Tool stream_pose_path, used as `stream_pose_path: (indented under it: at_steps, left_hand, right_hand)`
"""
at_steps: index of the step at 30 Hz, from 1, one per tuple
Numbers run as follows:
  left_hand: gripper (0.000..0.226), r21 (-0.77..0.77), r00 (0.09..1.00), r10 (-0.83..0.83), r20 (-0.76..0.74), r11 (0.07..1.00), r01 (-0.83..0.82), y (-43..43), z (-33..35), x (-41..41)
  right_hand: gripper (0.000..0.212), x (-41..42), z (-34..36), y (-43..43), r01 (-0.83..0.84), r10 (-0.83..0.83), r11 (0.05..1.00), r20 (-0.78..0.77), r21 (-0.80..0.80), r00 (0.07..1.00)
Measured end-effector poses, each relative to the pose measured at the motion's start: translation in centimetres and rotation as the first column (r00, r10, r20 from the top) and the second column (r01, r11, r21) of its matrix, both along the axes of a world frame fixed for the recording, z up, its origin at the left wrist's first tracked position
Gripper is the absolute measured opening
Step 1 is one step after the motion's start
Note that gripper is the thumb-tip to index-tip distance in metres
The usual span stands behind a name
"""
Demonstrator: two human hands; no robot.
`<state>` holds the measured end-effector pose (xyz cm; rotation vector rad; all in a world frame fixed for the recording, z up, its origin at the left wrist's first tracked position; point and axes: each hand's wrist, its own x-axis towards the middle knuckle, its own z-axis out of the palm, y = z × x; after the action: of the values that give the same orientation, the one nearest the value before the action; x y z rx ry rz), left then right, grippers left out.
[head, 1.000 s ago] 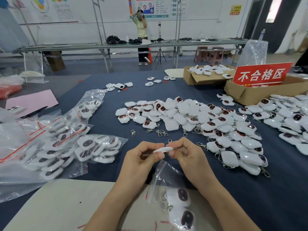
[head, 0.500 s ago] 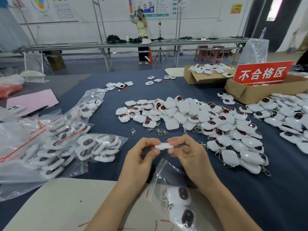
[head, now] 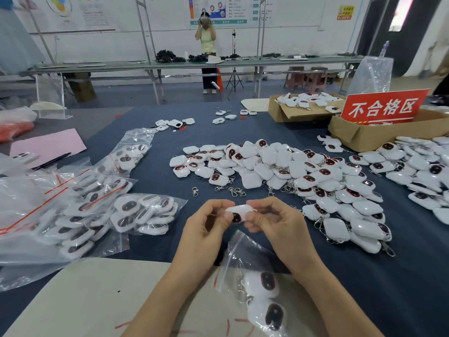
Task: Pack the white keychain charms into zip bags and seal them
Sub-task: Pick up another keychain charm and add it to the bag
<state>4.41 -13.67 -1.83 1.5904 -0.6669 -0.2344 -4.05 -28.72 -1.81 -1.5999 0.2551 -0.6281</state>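
I hold 1 white keychain charm [head: 239,212] pinched between my left hand [head: 206,229] and my right hand [head: 274,224], each hand closed narrow on one end, its dark face turned toward me so I can, I judge, check it before bagging. Just near of my hands, touching my wrists, lies the open zip bag [head: 255,283] with 2 charms showing inside, mouth toward my hands so the next drops straight in. The loose charm pile [head: 279,171] sits right of centre within reach; filled bags [head: 80,215] are stacked at left, out of the way on the blue tabletop [head: 158,244]. Far right, a red sign [head: 384,107] on a cardboard box [head: 364,136] reads 不合格区, marking rejects. The wall posters are too small to read.
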Motion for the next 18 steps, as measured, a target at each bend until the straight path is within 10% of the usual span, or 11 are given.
stream_pose_path:
  at_steps: [18]
  left_hand:
    - [0.046,0.035,0.980,-0.128,-0.153,0.990,0.135,-0.10,0.83,-0.23]
  right_hand:
    - [0.024,-0.07,0.23,0.12,-0.111,0.110,0.994,-0.175,0.006,0.978]
